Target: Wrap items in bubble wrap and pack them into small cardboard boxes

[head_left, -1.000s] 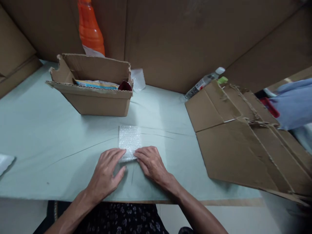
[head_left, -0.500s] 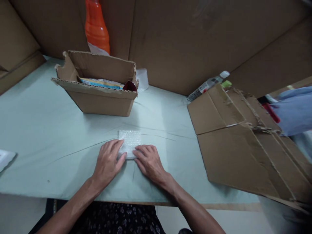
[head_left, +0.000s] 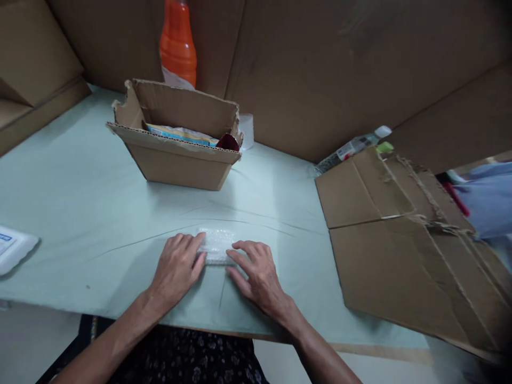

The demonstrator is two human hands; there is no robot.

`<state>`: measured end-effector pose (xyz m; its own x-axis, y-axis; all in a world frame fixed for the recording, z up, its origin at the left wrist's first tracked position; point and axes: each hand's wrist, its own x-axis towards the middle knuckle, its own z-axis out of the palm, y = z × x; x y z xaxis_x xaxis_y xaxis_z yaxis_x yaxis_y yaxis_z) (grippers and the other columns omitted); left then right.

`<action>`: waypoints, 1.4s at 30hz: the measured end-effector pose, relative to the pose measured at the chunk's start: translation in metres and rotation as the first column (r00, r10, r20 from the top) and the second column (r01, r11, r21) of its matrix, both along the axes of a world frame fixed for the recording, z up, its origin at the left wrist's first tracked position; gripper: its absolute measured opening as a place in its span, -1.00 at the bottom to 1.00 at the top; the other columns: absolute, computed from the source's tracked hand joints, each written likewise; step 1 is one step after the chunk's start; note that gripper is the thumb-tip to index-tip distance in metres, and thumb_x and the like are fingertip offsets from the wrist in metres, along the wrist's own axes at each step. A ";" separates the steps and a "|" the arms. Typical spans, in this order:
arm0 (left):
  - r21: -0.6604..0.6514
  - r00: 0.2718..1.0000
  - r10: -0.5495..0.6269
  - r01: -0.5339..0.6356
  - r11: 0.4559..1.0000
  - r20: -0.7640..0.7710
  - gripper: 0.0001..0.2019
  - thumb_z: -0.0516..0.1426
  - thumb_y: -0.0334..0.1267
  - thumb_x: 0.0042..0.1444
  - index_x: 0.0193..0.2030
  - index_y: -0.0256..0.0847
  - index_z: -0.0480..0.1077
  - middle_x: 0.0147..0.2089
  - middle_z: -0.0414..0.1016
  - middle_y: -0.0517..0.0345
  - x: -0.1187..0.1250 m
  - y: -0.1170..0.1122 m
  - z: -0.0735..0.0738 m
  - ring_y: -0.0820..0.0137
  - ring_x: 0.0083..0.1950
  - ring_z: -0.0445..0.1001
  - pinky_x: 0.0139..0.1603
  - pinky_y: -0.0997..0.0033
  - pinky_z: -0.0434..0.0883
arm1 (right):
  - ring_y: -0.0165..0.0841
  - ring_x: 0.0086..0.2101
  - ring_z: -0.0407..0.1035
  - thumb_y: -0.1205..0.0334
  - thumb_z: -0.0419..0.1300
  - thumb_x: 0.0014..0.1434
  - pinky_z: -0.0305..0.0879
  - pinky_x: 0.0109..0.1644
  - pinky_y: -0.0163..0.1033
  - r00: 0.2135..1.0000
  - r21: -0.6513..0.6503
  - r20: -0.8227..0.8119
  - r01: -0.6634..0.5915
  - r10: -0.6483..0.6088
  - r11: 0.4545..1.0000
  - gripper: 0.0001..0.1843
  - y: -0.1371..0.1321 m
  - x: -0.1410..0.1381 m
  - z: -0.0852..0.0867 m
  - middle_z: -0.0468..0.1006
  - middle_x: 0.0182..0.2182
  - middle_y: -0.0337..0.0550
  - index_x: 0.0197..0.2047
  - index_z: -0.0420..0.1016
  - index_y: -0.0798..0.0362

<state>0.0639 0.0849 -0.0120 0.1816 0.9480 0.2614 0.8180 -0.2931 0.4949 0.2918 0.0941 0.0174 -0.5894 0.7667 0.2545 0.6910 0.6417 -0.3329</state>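
Note:
A small piece of bubble wrap (head_left: 218, 246), folded over on itself, lies on the table in front of me; whether something is inside it I cannot tell. My left hand (head_left: 178, 265) holds its left edge, with the thumb at the near corner and the index finger higher up. At the right edge is my right hand (head_left: 258, 272), its thumb and fingers apart and the index fingertip touching or just beside the wrap.
An open cardboard box (head_left: 180, 165) holding packets stands behind, with an orange bottle (head_left: 178, 48) beyond it. Larger cardboard boxes (head_left: 384, 256) stand at right beside a clear bottle (head_left: 352, 146). A white package (head_left: 16, 248) lies at the left. Pale cloth (head_left: 100, 224) covers the table.
The bubble wrap is now shorter from far to near, its far edge closer to me. My right hand's fingers have spread and drawn slightly right. The view has shifted a little.

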 end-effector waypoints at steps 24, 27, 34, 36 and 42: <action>-0.137 0.828 0.009 0.083 0.987 0.561 -0.57 0.12 -0.28 0.23 0.24 -0.11 0.39 -0.03 0.64 0.04 -0.001 -0.013 0.010 0.32 -0.08 0.65 -0.06 0.38 0.60 | -0.30 -0.26 0.51 0.05 0.25 0.28 0.38 -0.13 -0.25 0.885 -0.729 -0.430 -0.223 -0.179 0.648 -0.72 0.021 -0.009 0.009 0.66 -0.28 -0.17 -0.11 0.64 0.06; 0.179 0.929 -0.062 -0.005 0.984 0.365 -0.62 0.15 -0.32 0.26 0.22 -0.09 0.39 0.06 0.59 0.01 -0.024 0.011 0.035 0.29 0.04 0.61 0.06 0.34 0.57 | -0.31 -0.26 0.51 0.11 0.29 0.27 0.36 -0.15 -0.27 0.894 -0.649 -0.418 -0.170 -0.162 0.741 -0.81 0.037 -0.011 0.026 0.65 -0.29 -0.18 -0.21 0.64 0.05; 0.683 0.986 0.165 -0.101 0.723 -0.029 -0.46 0.19 -0.48 0.20 0.33 -0.32 0.28 0.23 0.48 -0.31 -0.076 0.106 0.102 -0.07 0.38 0.35 0.34 -0.12 0.31 | -0.34 -0.28 0.50 0.26 0.25 0.32 0.42 -0.19 -0.26 0.891 -0.042 -0.452 -0.064 0.038 0.997 -0.90 0.105 -0.023 0.125 0.66 -0.29 -0.15 -0.20 0.62 -0.01; 0.705 0.977 0.208 -0.124 0.699 -0.035 -0.52 0.17 -0.49 0.21 0.28 -0.34 0.32 0.11 0.55 -0.26 -0.080 0.121 0.100 -0.05 0.28 0.45 0.32 -0.14 0.32 | -0.36 -0.30 0.49 0.27 0.24 0.32 0.40 -0.21 -0.27 0.911 0.102 -0.410 -0.010 0.051 0.995 -0.90 0.130 -0.035 0.156 0.65 -0.28 -0.17 -0.20 0.62 -0.01; 0.701 0.983 0.184 -0.142 0.699 0.015 -0.59 0.15 -0.56 0.19 0.18 -0.34 0.38 -0.04 0.61 -0.15 -0.081 0.119 0.075 0.10 0.05 0.57 0.31 -0.16 0.32 | -0.36 -0.29 0.48 0.33 0.26 0.29 0.27 -0.23 -0.30 0.990 0.141 0.073 -0.131 0.121 0.981 -0.86 0.217 -0.106 0.191 0.67 -0.27 -0.15 -0.16 0.67 0.05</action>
<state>-0.0172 0.2043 0.0632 0.0745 0.5158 0.8535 0.9042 -0.3959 0.1603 0.1856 0.3115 0.2085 -0.6974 0.6429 0.3168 0.6183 0.7632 -0.1877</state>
